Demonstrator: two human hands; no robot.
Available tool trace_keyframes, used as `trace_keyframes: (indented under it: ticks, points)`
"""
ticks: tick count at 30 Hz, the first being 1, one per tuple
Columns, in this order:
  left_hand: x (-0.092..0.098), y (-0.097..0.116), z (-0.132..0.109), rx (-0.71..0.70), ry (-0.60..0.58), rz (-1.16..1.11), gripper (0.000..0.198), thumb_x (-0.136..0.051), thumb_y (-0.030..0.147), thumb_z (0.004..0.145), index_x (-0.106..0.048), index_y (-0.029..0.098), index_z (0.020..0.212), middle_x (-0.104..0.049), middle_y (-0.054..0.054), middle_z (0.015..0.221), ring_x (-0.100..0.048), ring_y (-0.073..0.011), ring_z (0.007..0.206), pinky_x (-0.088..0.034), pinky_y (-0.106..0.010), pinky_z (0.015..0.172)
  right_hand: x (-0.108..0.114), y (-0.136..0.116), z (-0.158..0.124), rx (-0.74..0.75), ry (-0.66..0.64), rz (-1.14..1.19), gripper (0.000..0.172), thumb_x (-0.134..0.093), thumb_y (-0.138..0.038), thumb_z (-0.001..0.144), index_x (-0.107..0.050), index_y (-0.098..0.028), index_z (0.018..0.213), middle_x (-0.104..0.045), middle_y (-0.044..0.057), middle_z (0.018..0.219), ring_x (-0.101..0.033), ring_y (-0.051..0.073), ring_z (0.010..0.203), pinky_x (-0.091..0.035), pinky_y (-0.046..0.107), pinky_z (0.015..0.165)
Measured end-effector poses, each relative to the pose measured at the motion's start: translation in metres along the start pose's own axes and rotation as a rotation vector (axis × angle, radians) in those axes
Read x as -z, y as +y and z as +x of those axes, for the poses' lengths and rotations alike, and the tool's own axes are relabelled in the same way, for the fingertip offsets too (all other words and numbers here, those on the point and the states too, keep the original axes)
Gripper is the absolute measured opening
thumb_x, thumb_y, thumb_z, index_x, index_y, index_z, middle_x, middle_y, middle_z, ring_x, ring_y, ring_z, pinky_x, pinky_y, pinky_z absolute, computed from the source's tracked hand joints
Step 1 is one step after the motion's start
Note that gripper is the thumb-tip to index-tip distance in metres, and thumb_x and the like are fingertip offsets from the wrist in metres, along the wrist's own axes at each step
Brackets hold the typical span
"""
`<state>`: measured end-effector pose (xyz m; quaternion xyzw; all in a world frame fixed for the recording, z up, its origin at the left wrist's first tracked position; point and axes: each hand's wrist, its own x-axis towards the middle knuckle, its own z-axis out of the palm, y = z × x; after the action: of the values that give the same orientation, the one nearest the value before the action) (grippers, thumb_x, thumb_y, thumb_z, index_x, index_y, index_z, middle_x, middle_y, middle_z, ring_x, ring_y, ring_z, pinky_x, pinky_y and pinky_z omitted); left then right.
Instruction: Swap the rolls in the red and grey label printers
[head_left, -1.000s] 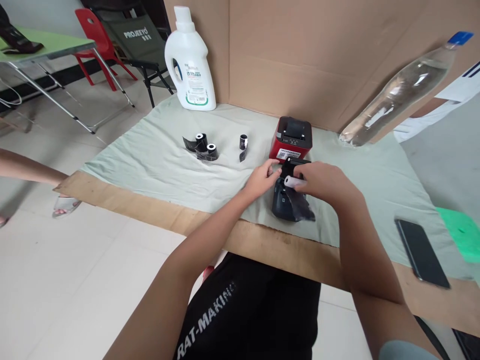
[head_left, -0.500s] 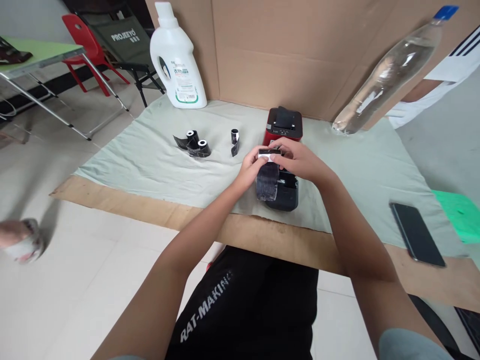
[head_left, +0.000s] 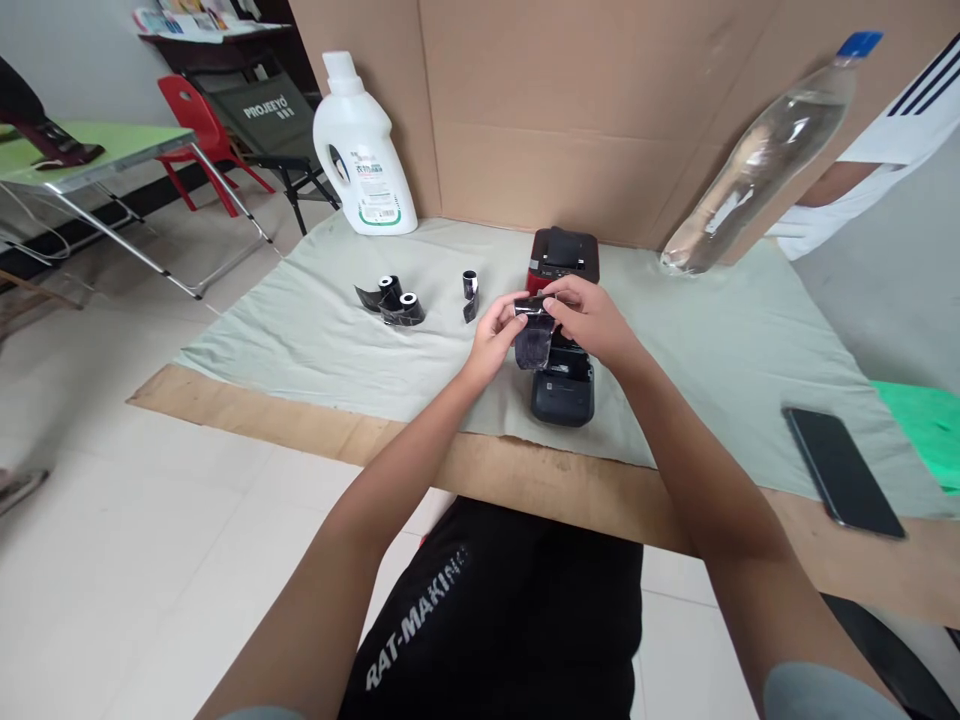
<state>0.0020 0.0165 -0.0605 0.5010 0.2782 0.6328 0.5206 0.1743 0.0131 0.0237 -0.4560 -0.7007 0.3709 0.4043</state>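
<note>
Both hands hold a black ribbon roll (head_left: 531, 307) level between them, with a loose dark strip hanging from it. My left hand (head_left: 496, 335) pinches its left end. My right hand (head_left: 589, 318) grips the other end with thumb and fingers. Just beneath and behind them is a small red-and-black printer (head_left: 564, 250), its black cover (head_left: 562, 398) folded open toward me. The hands hide the printer's middle. To the left, two black rolls with white cores (head_left: 396, 300) lie together, and a smaller black roll (head_left: 470, 295) stands with its tail unwound.
A white detergent bottle (head_left: 367, 160) stands at the back left. A clear water-filled bottle (head_left: 765, 165) leans against the cardboard wall (head_left: 540, 110). A phone (head_left: 844, 470) lies at the right front, near a green item (head_left: 919, 425). Behind the cardboard, a person's sleeve (head_left: 915, 120) shows.
The ribbon roll has turned in my hands: black film now shows where white showed before, and the hanging strip looks shorter. The view has shifted slightly; a passing foot has moved left.
</note>
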Motion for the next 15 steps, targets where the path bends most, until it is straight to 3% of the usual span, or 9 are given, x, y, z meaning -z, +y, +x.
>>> trace_keyframes:
  ticks: [4,6,11,15]
  points:
    - [0.002,-0.005,0.001,0.020,0.016,0.031,0.056,-0.081,0.069,0.081,-0.072,0.022,0.110,-0.055,0.004,0.071,-0.047,-0.0084,0.058,-0.036,-0.023,0.053,-0.002,0.000,0.000,0.084,0.000,0.009,0.017,-0.069,-0.020,0.085,-0.069,-0.021,0.102,-0.072,0.004,0.101,-0.066,0.016,0.081,-0.052,0.035,0.082]
    - [0.003,-0.005,0.002,0.018,0.020,0.030,0.054,-0.082,0.067,0.082,-0.072,0.021,0.109,-0.060,0.003,0.075,-0.050,-0.0086,0.060,-0.038,-0.024,0.054,-0.005,0.001,0.001,0.062,0.002,0.022,0.019,-0.070,-0.023,0.086,-0.068,-0.021,0.105,-0.072,0.003,0.100,-0.066,0.016,0.079,-0.052,0.035,0.079]
    - [0.002,-0.001,0.000,-0.005,-0.021,-0.057,0.060,-0.089,0.057,0.077,-0.069,0.024,0.122,-0.072,-0.003,0.104,-0.066,-0.0144,0.084,-0.050,-0.027,0.072,-0.011,0.005,-0.002,0.017,0.028,0.007,0.019,-0.066,-0.037,0.093,-0.066,-0.022,0.104,-0.069,0.000,0.080,-0.062,0.016,0.069,-0.051,0.033,0.069]
    - [-0.003,-0.001,0.001,0.112,0.012,-0.117,0.069,-0.091,0.047,0.077,-0.062,0.025,0.136,-0.071,-0.003,0.102,-0.063,-0.0126,0.073,-0.045,-0.027,0.063,-0.009,-0.005,-0.006,0.145,0.168,-0.158,0.019,-0.066,-0.033,0.091,-0.068,-0.022,0.107,-0.073,0.003,0.088,-0.067,0.020,0.076,-0.055,0.036,0.073]
